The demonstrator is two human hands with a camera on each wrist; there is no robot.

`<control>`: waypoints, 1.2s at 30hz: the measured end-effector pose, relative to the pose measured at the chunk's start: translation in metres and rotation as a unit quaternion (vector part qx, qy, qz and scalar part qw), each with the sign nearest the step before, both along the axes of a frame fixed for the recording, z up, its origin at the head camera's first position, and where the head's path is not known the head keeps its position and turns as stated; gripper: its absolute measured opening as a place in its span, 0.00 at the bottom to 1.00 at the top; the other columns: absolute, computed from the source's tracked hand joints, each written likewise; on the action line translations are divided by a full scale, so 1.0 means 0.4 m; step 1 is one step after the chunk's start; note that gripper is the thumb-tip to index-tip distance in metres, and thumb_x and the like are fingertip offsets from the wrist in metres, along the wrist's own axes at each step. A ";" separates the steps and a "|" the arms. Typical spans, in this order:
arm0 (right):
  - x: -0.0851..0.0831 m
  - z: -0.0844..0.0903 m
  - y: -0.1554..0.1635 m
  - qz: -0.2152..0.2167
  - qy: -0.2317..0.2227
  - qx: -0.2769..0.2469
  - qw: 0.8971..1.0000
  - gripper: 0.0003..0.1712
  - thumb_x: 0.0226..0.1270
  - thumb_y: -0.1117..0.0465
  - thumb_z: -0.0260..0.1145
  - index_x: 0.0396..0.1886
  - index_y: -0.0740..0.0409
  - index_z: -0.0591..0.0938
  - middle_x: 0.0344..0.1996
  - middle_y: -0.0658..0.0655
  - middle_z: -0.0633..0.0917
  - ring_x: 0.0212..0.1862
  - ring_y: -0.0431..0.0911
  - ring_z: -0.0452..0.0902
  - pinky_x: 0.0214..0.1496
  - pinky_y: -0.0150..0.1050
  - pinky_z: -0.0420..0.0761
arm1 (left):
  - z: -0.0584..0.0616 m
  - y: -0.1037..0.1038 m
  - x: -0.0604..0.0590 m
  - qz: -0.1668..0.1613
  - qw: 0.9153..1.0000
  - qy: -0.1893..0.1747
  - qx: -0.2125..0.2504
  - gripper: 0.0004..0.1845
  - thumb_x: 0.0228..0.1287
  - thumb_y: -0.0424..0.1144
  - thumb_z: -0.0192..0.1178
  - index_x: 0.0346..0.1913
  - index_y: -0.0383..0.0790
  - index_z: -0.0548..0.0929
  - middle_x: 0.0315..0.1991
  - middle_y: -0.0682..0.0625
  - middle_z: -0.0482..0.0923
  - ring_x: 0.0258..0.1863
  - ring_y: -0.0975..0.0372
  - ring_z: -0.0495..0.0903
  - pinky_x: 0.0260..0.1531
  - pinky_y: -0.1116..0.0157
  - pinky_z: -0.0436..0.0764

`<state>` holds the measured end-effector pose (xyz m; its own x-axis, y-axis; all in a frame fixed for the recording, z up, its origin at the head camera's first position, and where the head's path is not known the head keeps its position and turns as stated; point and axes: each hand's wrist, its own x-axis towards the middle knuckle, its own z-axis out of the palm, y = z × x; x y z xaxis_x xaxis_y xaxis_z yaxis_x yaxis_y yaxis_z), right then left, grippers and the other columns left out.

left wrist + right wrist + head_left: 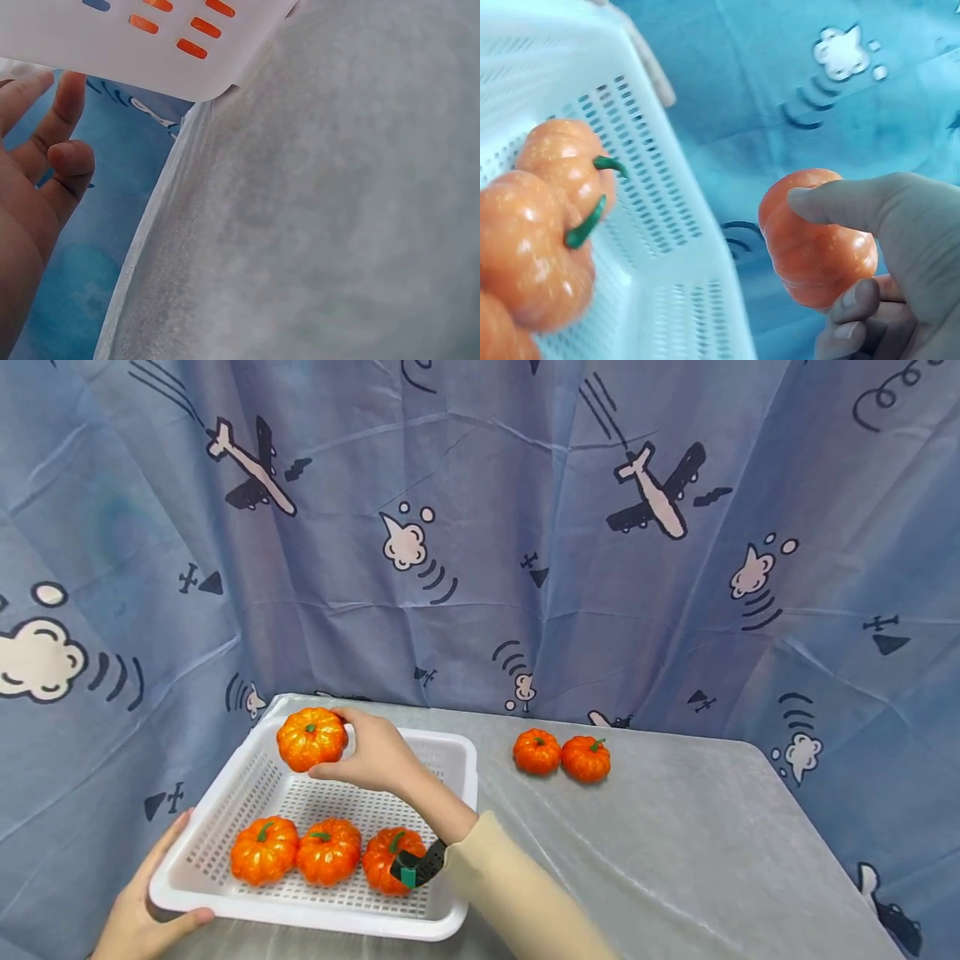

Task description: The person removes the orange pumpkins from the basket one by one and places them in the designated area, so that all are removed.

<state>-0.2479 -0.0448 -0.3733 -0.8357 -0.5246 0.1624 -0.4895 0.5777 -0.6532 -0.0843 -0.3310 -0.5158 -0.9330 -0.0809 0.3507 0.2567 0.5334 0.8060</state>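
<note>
Right hand (375,758) curled around a small orange pumpkin (311,739), thumb over the top and fingers beneath, held above the far left corner of a white perforated basket (461,777). Left hand (142,910) steadying the near left corner of the rim, thumb hooked over the edge, fingers under. Three more pumpkins (326,852) lined up side by side along the near wall inside. Two further pumpkins (561,754) touching each other on the grey-covered table (675,860), well apart from the basket. Apparently mid-placement: lowering into the free far half, then loosening the fingers, likely called for next. Airplane-print blue curtain (525,527) behind.
</note>
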 end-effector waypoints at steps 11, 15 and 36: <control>0.039 0.014 0.204 -0.025 0.034 -0.045 0.998 0.47 0.57 0.49 0.83 0.76 0.50 0.75 0.61 0.53 0.86 0.33 0.42 0.79 0.42 0.37 0.83 | -0.006 -0.010 0.003 0.009 0.999 -0.051 0.007 0.65 0.54 0.20 0.76 0.88 0.51 0.47 0.67 0.82 0.59 0.50 0.83 0.73 0.42 0.81 0.77; 0.048 -0.001 0.274 -0.055 0.038 -0.074 0.995 0.47 0.56 0.51 0.84 0.75 0.52 0.76 0.61 0.55 0.86 0.22 0.38 0.66 0.31 0.32 0.76 | -0.010 -0.009 0.002 0.019 0.997 -0.077 0.006 0.64 0.59 0.24 0.76 0.88 0.53 0.45 0.68 0.81 0.57 0.50 0.85 0.71 0.41 0.81 0.78; 0.066 -0.114 0.492 -0.200 0.012 -0.116 0.973 0.49 0.53 0.54 0.86 0.76 0.54 0.76 0.46 0.58 0.87 0.16 0.40 0.58 0.21 0.32 0.64 | -0.007 -0.004 0.001 0.015 0.997 -0.080 0.008 0.64 0.59 0.24 0.75 0.88 0.55 0.44 0.74 0.78 0.55 0.52 0.87 0.69 0.42 0.81 0.77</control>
